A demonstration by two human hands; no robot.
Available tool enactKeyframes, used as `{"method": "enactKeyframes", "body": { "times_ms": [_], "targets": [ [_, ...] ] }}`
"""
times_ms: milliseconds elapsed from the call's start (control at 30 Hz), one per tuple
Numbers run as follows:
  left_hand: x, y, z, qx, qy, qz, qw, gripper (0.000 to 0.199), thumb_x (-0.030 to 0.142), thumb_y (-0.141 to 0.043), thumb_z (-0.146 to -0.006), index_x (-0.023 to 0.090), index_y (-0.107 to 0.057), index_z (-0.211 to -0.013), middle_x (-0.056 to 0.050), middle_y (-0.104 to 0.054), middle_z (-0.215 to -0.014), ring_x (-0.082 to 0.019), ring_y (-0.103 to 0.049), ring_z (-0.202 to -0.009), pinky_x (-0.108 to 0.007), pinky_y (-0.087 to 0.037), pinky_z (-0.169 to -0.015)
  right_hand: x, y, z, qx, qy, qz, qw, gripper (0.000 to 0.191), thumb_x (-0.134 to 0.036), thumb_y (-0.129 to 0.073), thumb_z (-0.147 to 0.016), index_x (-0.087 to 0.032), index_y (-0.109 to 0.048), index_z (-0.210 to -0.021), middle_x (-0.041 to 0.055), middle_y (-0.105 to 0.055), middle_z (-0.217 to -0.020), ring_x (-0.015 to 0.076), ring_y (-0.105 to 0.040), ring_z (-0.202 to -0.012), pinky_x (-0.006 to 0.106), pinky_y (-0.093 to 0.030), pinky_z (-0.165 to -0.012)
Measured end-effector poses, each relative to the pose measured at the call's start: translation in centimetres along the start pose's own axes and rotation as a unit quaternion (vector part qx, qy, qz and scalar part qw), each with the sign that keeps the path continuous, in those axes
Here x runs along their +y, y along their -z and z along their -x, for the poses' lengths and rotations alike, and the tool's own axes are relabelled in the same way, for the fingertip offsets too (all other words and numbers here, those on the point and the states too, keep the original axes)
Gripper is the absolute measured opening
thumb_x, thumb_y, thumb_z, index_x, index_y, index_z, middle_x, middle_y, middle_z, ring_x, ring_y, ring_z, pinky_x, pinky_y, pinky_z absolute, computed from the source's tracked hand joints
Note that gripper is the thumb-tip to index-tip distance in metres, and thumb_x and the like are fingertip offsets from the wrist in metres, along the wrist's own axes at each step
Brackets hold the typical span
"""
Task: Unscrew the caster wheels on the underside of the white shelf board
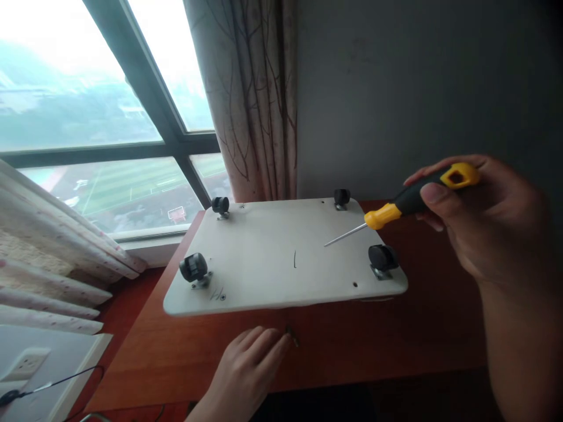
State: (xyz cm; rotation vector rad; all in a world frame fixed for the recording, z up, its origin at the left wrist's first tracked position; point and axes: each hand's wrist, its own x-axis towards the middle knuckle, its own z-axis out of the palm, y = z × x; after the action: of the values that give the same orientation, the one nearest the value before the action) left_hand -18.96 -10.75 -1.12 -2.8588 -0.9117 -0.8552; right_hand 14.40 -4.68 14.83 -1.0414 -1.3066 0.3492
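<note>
- We grip the screwdriver (409,199) in our right hand (479,205), fingers closed round its black-and-yellow handle, up at the right side of the view.
- Its long axis slants: the tip points left and down across the board's right half, the handle's butt right and up. We cannot tell how high the tip is.
- Our left hand (253,357) is low at the board's near edge, fingers together, their tips at a small metal piece (292,336); we cannot tell whether they pinch it.
- The white board (264,246) lies flat on a reddish-brown table (158,363), its long side running left to right.
- Beyond the table we have a window (132,187), a patterned curtain (264,117) and a dark grey wall (387,88).
- Four black casters stand up from the board near its corners; the near right caster (382,258) rises just below the screwdriver, in the way on that side.
- At lower left we see a wall socket (29,364) and a black cable (65,375).
</note>
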Motion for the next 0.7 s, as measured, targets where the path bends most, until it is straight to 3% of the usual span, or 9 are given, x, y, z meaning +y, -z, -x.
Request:
{"method": "enactKeyframes", "body": {
  "times_ms": [133, 433, 567, 700],
  "targets": [
    [0.3, -1.6, 1.7, -0.021, 0.028, -0.008, 0.999, 0.032, 0.012, -0.036, -0.103, 0.018, -0.065, -0.114, -0.007, -0.073, -0.095, -0.019, -0.069, -0.078, -0.031, -0.057, -0.07, -0.4, -0.6, 1.5, -0.029, -0.02, 0.015, 0.999, 0.021, -0.028, -0.078, -0.084, -0.021, -0.066, -0.1, 0.0038, -0.071, -0.101, 0.0095, -0.061, -0.073, 0.019, -0.051, -0.059],
    [0.3, -4.1, 1.0, -0.045, 0.045, 0.021, 0.998, 0.027, 0.011, -0.041, -0.101, 0.019, -0.066, -0.107, -0.007, -0.074, -0.1, -0.023, -0.069, -0.081, -0.035, -0.057, -0.069, -1.5, -1.0, 3.6, -0.055, -0.029, 0.031, 0.998, 0.022, -0.031, -0.078, -0.084, -0.024, -0.068, -0.102, 0.0037, -0.07, -0.105, 0.0133, -0.066, -0.087, 0.022, -0.058, -0.071],
    [0.4, -4.3, 1.0, -0.043, 0.052, 0.046, 0.997, 0.022, 0.013, -0.047, -0.099, 0.019, -0.066, -0.108, -0.008, -0.074, -0.101, -0.024, -0.07, -0.083, -0.035, -0.057, -0.068, -2.0, -1.3, 4.0, -0.075, -0.026, 0.022, 0.997, 0.022, -0.03, -0.077, -0.085, -0.024, -0.067, -0.103, 0.0044, -0.069, -0.105, 0.0141, -0.066, -0.087, 0.022, -0.057, -0.069],
    [0.2, -2.9, 0.5, -0.003, 0.074, 0.087, 0.993, 0.022, 0.011, -0.053, -0.097, 0.021, -0.066, -0.111, -0.006, -0.074, -0.096, -0.021, -0.069, -0.078, -0.031, -0.056, -0.066, -2.5, -1.8, 4.5, -0.114, -0.048, 0.015, 0.992, 0.021, -0.032, -0.077, -0.085, -0.024, -0.067, -0.103, 0.0045, -0.069, -0.103, 0.0142, -0.067, -0.082, 0.023, -0.057, -0.067]
  ]
}}
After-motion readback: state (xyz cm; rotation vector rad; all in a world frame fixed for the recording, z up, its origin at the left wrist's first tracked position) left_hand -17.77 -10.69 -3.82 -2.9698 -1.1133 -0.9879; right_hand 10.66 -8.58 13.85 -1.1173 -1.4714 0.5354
